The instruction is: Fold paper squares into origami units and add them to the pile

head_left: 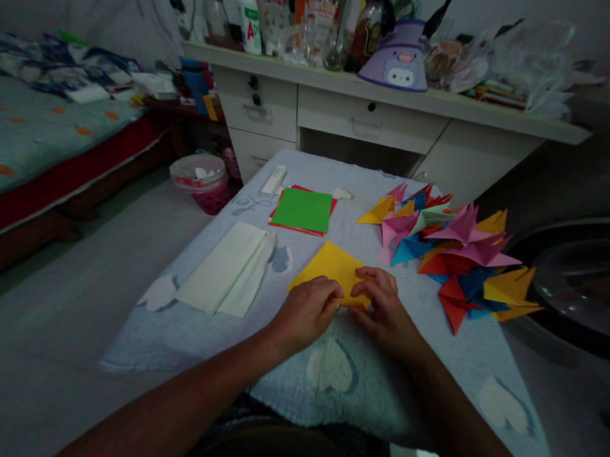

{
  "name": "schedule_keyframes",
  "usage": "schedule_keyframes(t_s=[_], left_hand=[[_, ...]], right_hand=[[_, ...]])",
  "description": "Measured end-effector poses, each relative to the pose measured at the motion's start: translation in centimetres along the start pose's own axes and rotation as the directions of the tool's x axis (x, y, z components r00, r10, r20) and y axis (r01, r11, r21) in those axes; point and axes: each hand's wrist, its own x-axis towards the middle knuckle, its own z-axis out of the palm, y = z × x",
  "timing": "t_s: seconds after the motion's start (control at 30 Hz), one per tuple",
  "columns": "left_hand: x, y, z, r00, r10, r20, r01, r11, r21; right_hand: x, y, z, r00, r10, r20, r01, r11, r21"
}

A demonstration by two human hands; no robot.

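A sheet of yellow origami paper (328,266) lies on the cloth-covered table with one corner pointing away from me. My left hand (312,307) is closed on its near edge, thumb and fingers pinched together. Just to the right, my right hand (380,303) has curled fingers that grip the same paper by its right corner. The near edge between the hands looks partly folded, but the fingers hide most of it. Beyond the yellow sheet rests a stack of square papers (305,210), green on top with red edges beneath.
Folded paper cranes (459,244) in several colours crowd the table's right side. At left are a folded pale cloth (228,266) and a small white box (274,181). A pink waste bin (206,188) stands on the floor; a cluttered white desk (340,90) is behind.
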Motion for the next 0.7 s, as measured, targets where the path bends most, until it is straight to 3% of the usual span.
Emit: schedule_keyframes(t_s=[0.2,0.33,0.7], left_hand=[[-2.4,-0.2,-1.2,0.994,0.104,-0.034,-0.105,0.993,-0.045],[-3.3,-1.0,-1.7,0.992,0.128,-0.019,-0.129,0.991,-0.043],[-2.4,-3.2,-4.3,0.972,0.236,0.018,-0.237,0.969,0.065]], right_hand=[[-0.2,0.8,-0.2,0.998,-0.065,0.022,0.067,0.991,-0.119],[0.0,1.4,0.4,0.997,-0.069,-0.038,0.061,0.982,-0.177],[0.1,1.4,0.2,0.982,-0.108,-0.153,0.076,0.977,-0.201]])
